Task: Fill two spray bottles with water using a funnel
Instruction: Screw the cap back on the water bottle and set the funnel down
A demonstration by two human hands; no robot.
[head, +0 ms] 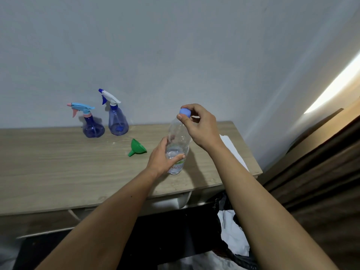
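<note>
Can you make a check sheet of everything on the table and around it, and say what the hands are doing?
Surface: wooden table, against a pale wall.
Job's things: two blue spray bottles upright by the wall, sprayer heads on; green funnel lying on its side; clear water bottle upright, partly full.
Clutter: white paper at the table's right edge.
Hands: left hand grips the water bottle's body; right hand pinches its blue cap.
Cables: nothing seen.
Surroundings: brown curtain at right; black bag with white stuff below the table.
</note>
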